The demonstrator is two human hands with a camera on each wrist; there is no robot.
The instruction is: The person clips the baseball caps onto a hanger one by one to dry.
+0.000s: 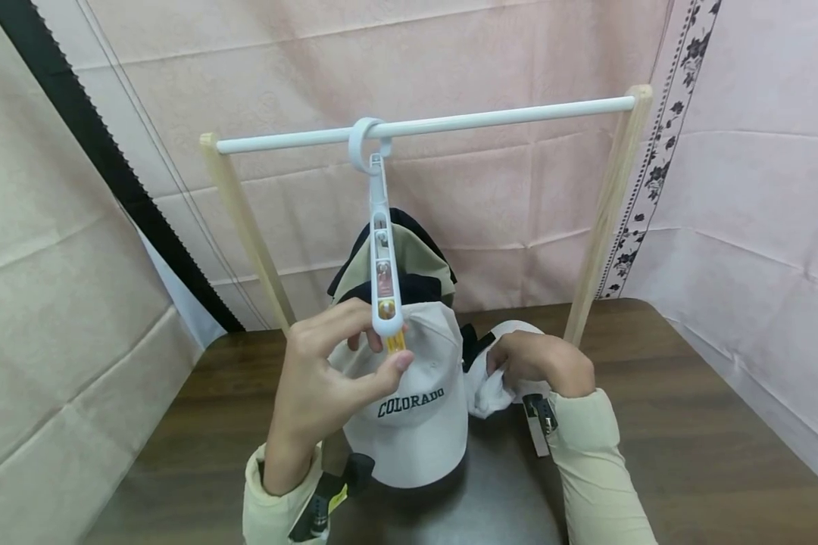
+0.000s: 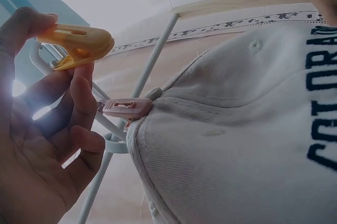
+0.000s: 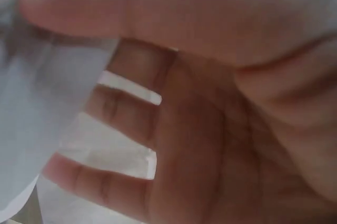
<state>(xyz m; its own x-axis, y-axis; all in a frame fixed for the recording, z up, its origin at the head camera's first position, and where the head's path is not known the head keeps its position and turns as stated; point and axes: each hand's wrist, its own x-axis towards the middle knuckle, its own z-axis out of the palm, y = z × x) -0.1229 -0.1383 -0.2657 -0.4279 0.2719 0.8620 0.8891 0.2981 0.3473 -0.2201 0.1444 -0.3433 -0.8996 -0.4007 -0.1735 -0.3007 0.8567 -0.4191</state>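
A white hanger (image 1: 379,250) with clips set along its arm hangs from the rod. My left hand (image 1: 334,378) pinches the yellow clip (image 2: 79,45) at its near end between thumb and fingers. Beneath hangs a light grey cap (image 1: 416,439) lettered COLORADO, its edge caught in a pink clip (image 2: 126,107). Behind it hang a beige and black cap (image 1: 419,253) and other dark fabric. To the right, my right hand (image 1: 538,362) pinches crumpled white material (image 3: 47,113) beside a white cap (image 1: 516,328) on the table.
The white rod (image 1: 504,119) spans two wooden posts, the left post (image 1: 245,219) and the right post (image 1: 607,227). They stand on a dark brown wooden table (image 1: 675,424). Pale cloth walls (image 1: 757,189) surround it. A black strap piece (image 1: 473,344) lies near the white cap.
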